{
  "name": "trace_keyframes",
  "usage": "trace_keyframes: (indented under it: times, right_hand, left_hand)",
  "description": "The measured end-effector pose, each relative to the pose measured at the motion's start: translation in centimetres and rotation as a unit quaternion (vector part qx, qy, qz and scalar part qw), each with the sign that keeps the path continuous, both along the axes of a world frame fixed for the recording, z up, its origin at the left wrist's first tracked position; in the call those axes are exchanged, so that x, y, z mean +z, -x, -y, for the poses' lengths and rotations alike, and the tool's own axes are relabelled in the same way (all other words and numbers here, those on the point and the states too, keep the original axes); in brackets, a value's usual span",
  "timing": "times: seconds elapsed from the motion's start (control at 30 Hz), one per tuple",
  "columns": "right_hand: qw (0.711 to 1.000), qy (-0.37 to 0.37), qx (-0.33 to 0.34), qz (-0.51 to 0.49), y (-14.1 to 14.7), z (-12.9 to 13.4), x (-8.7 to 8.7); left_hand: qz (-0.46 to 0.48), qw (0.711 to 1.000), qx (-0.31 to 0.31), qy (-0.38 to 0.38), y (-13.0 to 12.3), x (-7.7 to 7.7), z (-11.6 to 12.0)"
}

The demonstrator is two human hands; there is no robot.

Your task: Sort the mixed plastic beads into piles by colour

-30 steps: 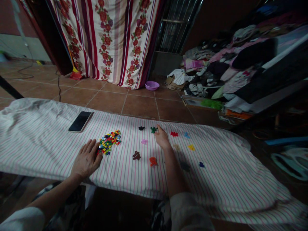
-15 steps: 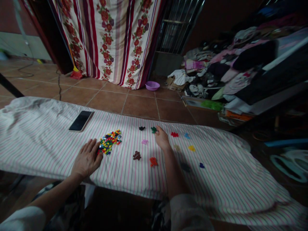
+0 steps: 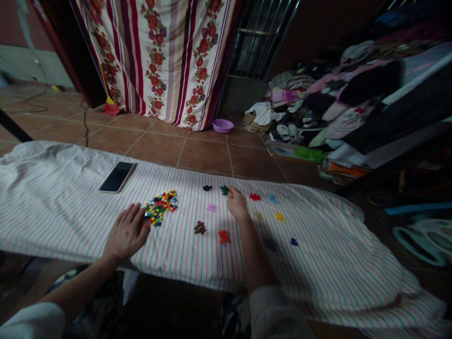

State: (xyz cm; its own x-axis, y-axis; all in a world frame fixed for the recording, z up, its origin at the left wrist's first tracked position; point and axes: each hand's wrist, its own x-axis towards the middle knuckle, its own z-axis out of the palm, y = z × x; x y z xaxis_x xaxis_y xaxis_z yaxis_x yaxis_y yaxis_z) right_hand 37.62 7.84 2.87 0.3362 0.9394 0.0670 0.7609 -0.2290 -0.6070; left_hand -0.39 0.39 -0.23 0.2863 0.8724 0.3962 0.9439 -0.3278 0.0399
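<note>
My left hand (image 3: 126,233) lies palm down on the striped cloth, fingers stretched out. Its fingertips and thumb touch the near left edge of a pile of small mixed-colour blocks (image 3: 159,208). Farther right, my right hand (image 3: 237,203) reaches to a small green block cluster (image 3: 224,190), its fingers drawn together at the cluster's right edge. Whatever is between those fingertips is hidden. Around this hand sit clusters of black blocks (image 3: 207,188), pink blocks (image 3: 211,207), brown blocks (image 3: 199,228), orange blocks (image 3: 223,236) and red blocks (image 3: 254,197).
Right of my right forearm lie light blue blocks (image 3: 273,198), yellow blocks (image 3: 279,216), beige blocks (image 3: 259,216) and dark blue blocks (image 3: 294,241). A phone (image 3: 117,177) rests at the left on the striped cloth (image 3: 70,202). Beyond, a purple basin (image 3: 222,125) stands on the tiles.
The whole view has shifted very slightly. Both hands stay in nearly the same places, the left beside the mixed pile and the right at the green cluster.
</note>
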Motion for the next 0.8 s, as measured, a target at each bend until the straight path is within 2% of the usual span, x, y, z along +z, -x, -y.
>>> trace_keyframes:
  times: [0.27,0.5,0.67,0.8]
  right_hand:
    - [1.000,-0.012,0.007,0.022,0.0,0.5,0.7]
    - [0.998,-0.010,0.041,0.042,0.0,1.4,1.8]
    - [0.997,0.032,0.061,0.024,0.4,1.7,1.8]
    - [0.998,0.021,0.060,0.021,0.5,1.6,1.9]
  left_hand:
    - [0.014,1.000,-0.001,-0.003,0.0,-0.1,0.0]
    - [0.023,1.000,0.003,-0.003,0.0,-0.2,0.0]
    - [0.003,1.000,0.002,-0.008,-0.1,-0.1,0.1]
    - [-0.002,1.000,-0.002,-0.006,0.0,0.0,0.1]
